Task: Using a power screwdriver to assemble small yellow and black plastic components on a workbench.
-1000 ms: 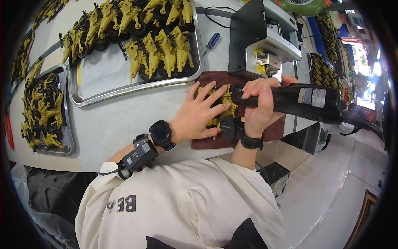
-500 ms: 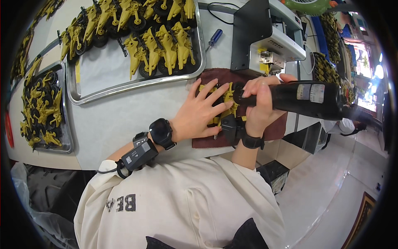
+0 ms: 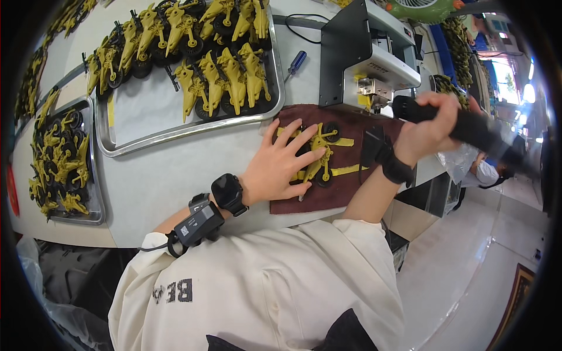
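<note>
On a maroon cloth [image 3: 333, 202] lie yellow toy motorbike parts with black wheels [image 3: 322, 153]. My left hand [image 3: 281, 159] rests over them with its fingers spread, hiding part of them. Wrapped in my right hand [image 3: 430, 131] is a black electric screwdriver [image 3: 468, 126], raised off the cloth. Its front end is close to the metal outlet of a white and black screw feeder [image 3: 374, 76]. Whether the bit touches the outlet I cannot tell. Strips of yellow tape [image 3: 349, 170] show on the cloth beside the toys.
A metal tray [image 3: 193, 136] with rows of yellow toy motorbikes stands at the far left. Another tray [image 3: 96, 193] with more lies farther left. A blue-handled screwdriver [image 3: 297, 63] rests beside the feeder. A green fan [image 3: 418, 10] stands behind it.
My right hand has lifted the electric screwdriver off the toy parts and carried it right and away from me, to the screw feeder. My left hand has stayed on the parts.
</note>
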`<state>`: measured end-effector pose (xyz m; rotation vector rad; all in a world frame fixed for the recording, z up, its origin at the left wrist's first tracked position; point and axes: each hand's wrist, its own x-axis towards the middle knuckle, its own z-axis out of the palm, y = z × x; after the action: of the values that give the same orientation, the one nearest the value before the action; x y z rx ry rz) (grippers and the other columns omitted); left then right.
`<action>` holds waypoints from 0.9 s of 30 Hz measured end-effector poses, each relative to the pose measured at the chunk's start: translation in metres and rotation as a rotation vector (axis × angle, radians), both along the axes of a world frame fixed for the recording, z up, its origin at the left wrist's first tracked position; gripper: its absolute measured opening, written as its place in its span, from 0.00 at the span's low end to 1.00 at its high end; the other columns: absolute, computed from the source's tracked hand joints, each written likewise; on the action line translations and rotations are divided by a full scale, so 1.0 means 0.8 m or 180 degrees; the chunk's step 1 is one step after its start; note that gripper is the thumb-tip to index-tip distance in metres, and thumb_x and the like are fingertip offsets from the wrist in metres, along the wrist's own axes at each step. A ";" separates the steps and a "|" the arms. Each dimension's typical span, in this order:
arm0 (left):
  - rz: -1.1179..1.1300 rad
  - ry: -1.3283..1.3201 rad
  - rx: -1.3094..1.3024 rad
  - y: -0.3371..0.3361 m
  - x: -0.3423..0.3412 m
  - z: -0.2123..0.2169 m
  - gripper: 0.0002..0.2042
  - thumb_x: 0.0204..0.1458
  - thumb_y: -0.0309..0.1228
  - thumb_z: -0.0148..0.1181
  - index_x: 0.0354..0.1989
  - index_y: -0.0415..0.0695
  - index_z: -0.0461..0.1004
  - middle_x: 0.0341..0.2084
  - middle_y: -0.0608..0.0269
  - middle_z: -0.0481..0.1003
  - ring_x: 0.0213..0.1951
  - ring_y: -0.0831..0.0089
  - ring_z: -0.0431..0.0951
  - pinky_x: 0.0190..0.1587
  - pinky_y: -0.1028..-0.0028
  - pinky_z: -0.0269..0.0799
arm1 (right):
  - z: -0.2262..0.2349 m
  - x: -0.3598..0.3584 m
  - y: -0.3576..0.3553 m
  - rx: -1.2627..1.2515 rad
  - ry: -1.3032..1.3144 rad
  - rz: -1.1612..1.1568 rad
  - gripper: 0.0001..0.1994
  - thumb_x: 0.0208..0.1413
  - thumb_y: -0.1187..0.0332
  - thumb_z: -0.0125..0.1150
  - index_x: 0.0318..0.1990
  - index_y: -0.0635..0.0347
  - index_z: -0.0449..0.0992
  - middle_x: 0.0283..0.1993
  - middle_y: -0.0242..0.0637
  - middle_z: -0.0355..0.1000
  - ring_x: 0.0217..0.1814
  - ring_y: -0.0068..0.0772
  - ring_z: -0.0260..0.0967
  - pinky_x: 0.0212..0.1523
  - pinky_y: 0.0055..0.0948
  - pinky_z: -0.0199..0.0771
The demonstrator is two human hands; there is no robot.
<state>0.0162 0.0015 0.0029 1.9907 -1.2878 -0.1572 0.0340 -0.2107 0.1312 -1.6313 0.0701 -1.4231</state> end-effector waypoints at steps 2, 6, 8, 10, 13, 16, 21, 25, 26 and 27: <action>0.0028 -0.0001 0.0034 0.002 -0.001 -0.003 0.30 0.37 0.45 0.63 0.53 0.56 0.67 0.62 0.55 0.54 0.62 0.50 0.51 0.61 0.47 0.40 | -0.010 0.009 0.002 0.0518 0.0211 0.0426 0.19 0.47 0.76 0.56 0.46 0.66 0.59 0.20 0.37 0.65 0.16 0.27 0.63 0.22 0.27 0.67; 0.0034 0.0008 -0.0018 0.002 -0.001 -0.003 0.30 0.37 0.44 0.63 0.53 0.56 0.67 0.62 0.56 0.54 0.62 0.50 0.51 0.62 0.47 0.40 | -0.006 -0.022 0.023 0.0801 0.0464 0.0908 0.21 0.47 0.76 0.56 0.49 0.64 0.56 0.19 0.34 0.62 0.15 0.26 0.60 0.21 0.27 0.66; 0.0058 0.0002 -0.0048 0.003 -0.001 -0.005 0.30 0.37 0.44 0.63 0.53 0.56 0.67 0.61 0.56 0.55 0.62 0.50 0.52 0.61 0.47 0.40 | -0.012 -0.050 0.044 0.0868 0.0481 0.1475 0.26 0.46 0.75 0.55 0.53 0.65 0.52 0.18 0.36 0.61 0.15 0.28 0.59 0.21 0.30 0.67; 0.0056 0.0009 -0.0063 0.001 -0.003 -0.003 0.30 0.36 0.44 0.63 0.53 0.56 0.68 0.61 0.56 0.55 0.62 0.50 0.52 0.61 0.47 0.40 | -0.021 -0.069 0.066 0.0641 0.0388 0.1288 0.30 0.46 0.75 0.54 0.57 0.66 0.48 0.18 0.37 0.62 0.15 0.29 0.60 0.21 0.30 0.68; 0.0087 -0.0007 -0.0034 0.000 0.001 -0.002 0.30 0.36 0.44 0.64 0.53 0.56 0.68 0.61 0.56 0.55 0.62 0.51 0.52 0.61 0.46 0.40 | -0.030 -0.066 0.073 0.0661 0.0374 0.1014 0.33 0.46 0.75 0.53 0.60 0.68 0.44 0.19 0.37 0.63 0.16 0.28 0.61 0.22 0.29 0.69; 0.0072 -0.0003 -0.0026 0.001 0.000 -0.002 0.30 0.35 0.44 0.64 0.53 0.57 0.68 0.61 0.56 0.55 0.62 0.51 0.52 0.61 0.46 0.41 | -0.037 -0.053 0.061 0.0637 0.0388 0.1004 0.32 0.46 0.77 0.52 0.59 0.68 0.45 0.20 0.38 0.64 0.17 0.28 0.62 0.22 0.29 0.69; 0.0052 0.0008 -0.0073 0.001 0.000 -0.002 0.30 0.35 0.44 0.64 0.53 0.56 0.68 0.61 0.56 0.56 0.61 0.50 0.53 0.61 0.46 0.41 | -0.051 -0.041 0.052 0.0790 0.0436 0.1056 0.28 0.48 0.79 0.52 0.57 0.69 0.49 0.20 0.37 0.65 0.17 0.27 0.63 0.24 0.29 0.69; 0.0061 0.0033 -0.0051 0.001 0.000 -0.004 0.30 0.35 0.44 0.64 0.53 0.57 0.68 0.61 0.56 0.56 0.61 0.50 0.53 0.61 0.46 0.41 | -0.064 -0.030 0.052 0.0834 0.0765 0.0943 0.24 0.49 0.80 0.52 0.54 0.69 0.53 0.21 0.37 0.65 0.18 0.26 0.63 0.24 0.28 0.68; 0.0065 0.0044 -0.0028 0.001 0.000 -0.004 0.30 0.35 0.44 0.64 0.53 0.57 0.68 0.61 0.56 0.56 0.61 0.50 0.53 0.61 0.46 0.41 | -0.066 -0.028 0.050 0.0864 0.0824 0.0936 0.23 0.49 0.80 0.53 0.53 0.69 0.54 0.21 0.37 0.66 0.18 0.26 0.64 0.24 0.27 0.68; 0.0070 0.0046 -0.0017 0.001 0.002 -0.003 0.30 0.35 0.44 0.64 0.53 0.57 0.68 0.61 0.56 0.56 0.61 0.50 0.53 0.61 0.46 0.41 | -0.065 -0.024 0.049 0.0880 0.0877 0.0929 0.22 0.50 0.80 0.53 0.52 0.68 0.54 0.21 0.37 0.66 0.18 0.25 0.64 0.24 0.27 0.68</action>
<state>0.0175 0.0024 0.0004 1.9951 -1.2555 -0.1572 0.0144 -0.1718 0.0791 -1.5248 0.1720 -0.9195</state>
